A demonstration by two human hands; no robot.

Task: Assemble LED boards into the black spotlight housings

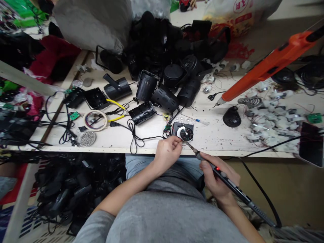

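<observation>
My right hand [220,173] is wrapped round a soldering iron [227,184] with a small red light on its handle. The iron's hot tip points up and left, at the near edge of a black disc with a white round part [186,133]. That piece sits on a dark square block [190,125] at the table's front edge. Fingertips pinched, my left hand [169,150] is at the disc's lower left; what they hold is too small to make out. Just behind it lie a small green circuit board [167,128] and thin wires.
An orange electric screwdriver [265,69] hangs at the right. White motor-like parts [268,118] lie heaped below it. Several black lamp housings [165,98] are piled behind. Yellow-handled pliers [116,118], a tape roll [95,120] and black cables [135,135] lie left.
</observation>
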